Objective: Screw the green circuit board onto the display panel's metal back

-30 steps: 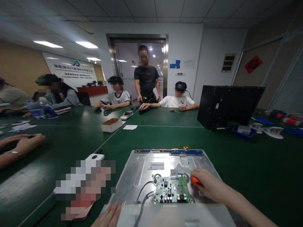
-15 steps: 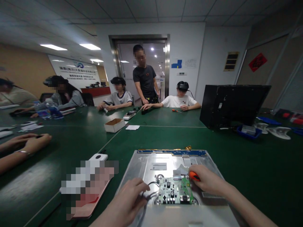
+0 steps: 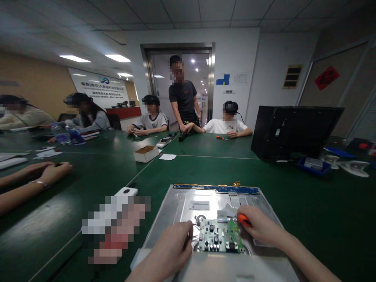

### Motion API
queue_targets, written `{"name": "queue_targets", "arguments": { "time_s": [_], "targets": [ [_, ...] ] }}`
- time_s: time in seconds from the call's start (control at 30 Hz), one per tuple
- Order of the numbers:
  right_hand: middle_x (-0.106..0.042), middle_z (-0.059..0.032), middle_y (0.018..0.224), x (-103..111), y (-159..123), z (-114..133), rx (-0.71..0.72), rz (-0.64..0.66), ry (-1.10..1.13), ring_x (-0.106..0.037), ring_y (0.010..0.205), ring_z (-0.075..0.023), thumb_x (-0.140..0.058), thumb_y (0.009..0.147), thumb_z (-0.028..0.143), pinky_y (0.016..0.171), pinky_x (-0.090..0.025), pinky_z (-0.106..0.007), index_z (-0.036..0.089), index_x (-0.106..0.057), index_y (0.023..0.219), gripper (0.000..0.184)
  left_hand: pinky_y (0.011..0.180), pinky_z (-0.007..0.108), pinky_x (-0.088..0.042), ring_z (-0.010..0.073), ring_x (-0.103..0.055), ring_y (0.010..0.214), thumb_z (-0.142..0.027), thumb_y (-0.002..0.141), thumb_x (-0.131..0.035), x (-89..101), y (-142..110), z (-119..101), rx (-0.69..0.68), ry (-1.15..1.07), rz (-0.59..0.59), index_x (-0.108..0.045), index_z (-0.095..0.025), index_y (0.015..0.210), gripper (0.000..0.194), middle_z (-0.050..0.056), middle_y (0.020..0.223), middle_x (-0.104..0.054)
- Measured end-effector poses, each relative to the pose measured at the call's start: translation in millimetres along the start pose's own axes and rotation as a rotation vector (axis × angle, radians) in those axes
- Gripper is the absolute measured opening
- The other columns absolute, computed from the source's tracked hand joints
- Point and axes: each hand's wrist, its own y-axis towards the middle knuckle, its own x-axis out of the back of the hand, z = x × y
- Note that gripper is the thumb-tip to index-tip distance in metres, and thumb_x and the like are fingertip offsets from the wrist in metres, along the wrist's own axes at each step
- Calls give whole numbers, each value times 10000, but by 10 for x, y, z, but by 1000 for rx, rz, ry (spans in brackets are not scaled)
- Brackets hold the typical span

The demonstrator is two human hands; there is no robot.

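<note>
A silver metal display panel (image 3: 188,199) lies flat on the green table in front of me, with a small green circuit board (image 3: 220,235) on its near part and a blue strip (image 3: 216,188) along its far edge. My left hand (image 3: 170,250) rests curled on the panel just left of the board, over the grey cables. My right hand (image 3: 261,229) is closed round an orange-handled screwdriver (image 3: 243,220) at the board's upper right corner. The tool's tip is hidden.
A blurred flat object (image 3: 114,227) and a white device (image 3: 126,192) lie left of the panel. A black monitor (image 3: 293,131) stands at the right, a cardboard box (image 3: 146,153) farther off. Several people sit round the table; another person's hands (image 3: 44,172) rest at the left.
My left hand came up from the near edge onto the panel and settled beside the circuit board. My right hand stayed at the board's corner with the screwdriver. The camera shifted slightly.
</note>
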Motion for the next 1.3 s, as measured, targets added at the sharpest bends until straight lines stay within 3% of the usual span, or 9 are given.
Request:
{"name": "queue_targets", "arguments": {
  "time_s": [0.2, 0.3, 0.43, 0.6, 0.87, 1.07, 1.3],
  "targets": [
    [-657, -72, 938, -22, 9, -35, 7, 1, 11, -598, 855, -211, -520, 839, 84, 774, -436, -303, 173, -627, 860, 141, 654, 278, -356, 208, -592, 767, -3, 776, -508, 70, -30, -32, -24, -59, 2, -598, -169, 800, 191, 46, 819, -656],
    [-657, -69, 940, -32, 10, -52, 14, -1, 13, -600, 856, -210, -525, 840, 92, 778, -439, -303, 176, -634, 867, 140, 668, 275, -380, 207, -589, 782, -104, 851, -525, 132, -75, -22, -31, -120, -4, -622, -172, 824, 122, 52, 852, -662],
    [-665, -68, 948, -34, 1, -48, 12, -13, 6, -603, 872, -212, -520, 844, 97, 801, -441, -310, 181, -633, 886, 147, 731, 287, -404, 206, -595, 818, -158, 944, -412, 138, -47, 71, -103, -147, -13, -634, -168, 847, 242, 72, 895, -676],
    [-682, -67, 942, -13, 31, -76, -15, -59, -14, -616, 871, -216, -508, 855, 111, 794, -450, -314, 192, -632, 886, 151, 701, 271, -402, 190, -587, 777, -106, 902, -419, 144, 77, 173, -190, -124, 25, -638, -170, 844, 235, 54, 864, -670],
    [-702, -90, 995, 80, 244, -285, -140, -173, -77, -635, 955, -240, -507, 864, 135, 834, -432, -327, 178, -648, 931, 162, 638, 242, -363, 168, -550, 728, -39, 792, -512, 244, 206, 163, -239, -94, 101, -614, -169, 779, 167, 20, 823, -619],
    [-720, -81, 960, 111, 354, -361, -191, -153, -109, -649, 921, -232, -586, 832, 134, 780, -410, -282, 171, -669, 915, 123, 665, 240, -376, 174, -558, 772, -12, 776, -491, 374, 488, 139, -282, -83, -19, -604, -165, 807, 192, 34, 884, -625],
    [-703, -72, 877, 117, 391, -319, -209, -142, -153, -643, 865, -215, -547, 872, 147, 739, -392, -262, 176, -647, 816, 119, 663, 248, -381, 193, -575, 772, -24, 764, -505, 376, 723, 55, -269, -25, 29, -648, -160, 812, 204, 42, 842, -640]
  ]
}}
